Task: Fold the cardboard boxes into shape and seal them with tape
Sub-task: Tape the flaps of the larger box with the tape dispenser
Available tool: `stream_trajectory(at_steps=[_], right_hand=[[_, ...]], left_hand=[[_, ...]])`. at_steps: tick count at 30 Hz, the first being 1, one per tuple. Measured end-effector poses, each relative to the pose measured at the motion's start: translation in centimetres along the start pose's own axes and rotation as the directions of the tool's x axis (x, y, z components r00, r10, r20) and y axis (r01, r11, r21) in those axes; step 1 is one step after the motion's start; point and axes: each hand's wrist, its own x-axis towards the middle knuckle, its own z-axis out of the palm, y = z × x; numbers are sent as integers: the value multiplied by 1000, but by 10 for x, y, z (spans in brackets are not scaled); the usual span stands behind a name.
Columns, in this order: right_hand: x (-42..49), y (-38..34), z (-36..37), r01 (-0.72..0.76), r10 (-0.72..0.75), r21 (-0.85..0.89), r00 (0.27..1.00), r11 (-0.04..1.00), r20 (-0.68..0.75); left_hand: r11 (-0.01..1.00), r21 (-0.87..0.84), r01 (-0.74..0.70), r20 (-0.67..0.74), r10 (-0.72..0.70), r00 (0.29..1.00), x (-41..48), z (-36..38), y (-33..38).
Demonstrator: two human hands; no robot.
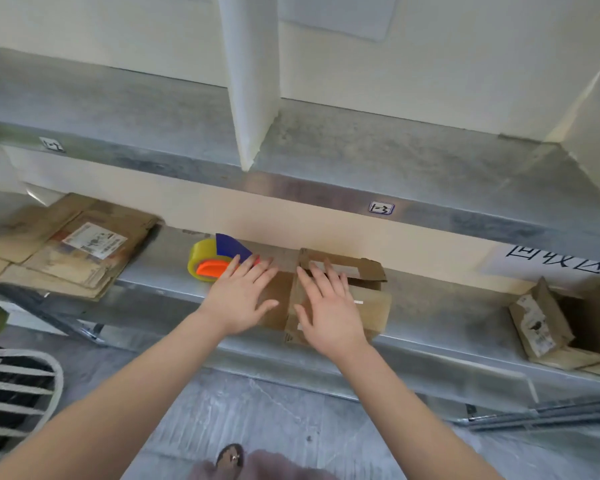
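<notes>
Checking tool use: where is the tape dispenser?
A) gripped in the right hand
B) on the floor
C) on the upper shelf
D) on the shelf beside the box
D: the tape dispenser lies on the shelf left of the box, the right hand flat on it.

Soft, even daylight, glare on the shelf edge (281, 188), slight overall blur, perhaps wide-angle bowing at the borders.
</notes>
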Motion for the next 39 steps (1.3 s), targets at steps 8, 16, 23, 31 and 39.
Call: stream_trajectory(at_steps=[8, 16, 23, 31, 39], right_hand=[[45, -78, 34, 80, -82, 61, 996, 995, 32], [71, -90, 95, -275, 260, 110, 956, 955, 136], [79, -81, 109, -488, 452, 151, 865, 860, 219], [92, -68, 115, -541, 484, 83, 803, 837, 346], [94, -54, 123, -470, 445, -65, 769, 880, 459]], left_hand=[[997, 76, 5, 52, -9, 999, -23, 2, -94], [986, -157, 52, 201, -19, 979, 4, 29, -161], [923, -377, 81, 180, -12, 984, 33, 41, -172], [928, -372, 23, 237, 72, 969, 44, 43, -180], [886, -462, -39, 208, 151, 966, 40, 41, -190]])
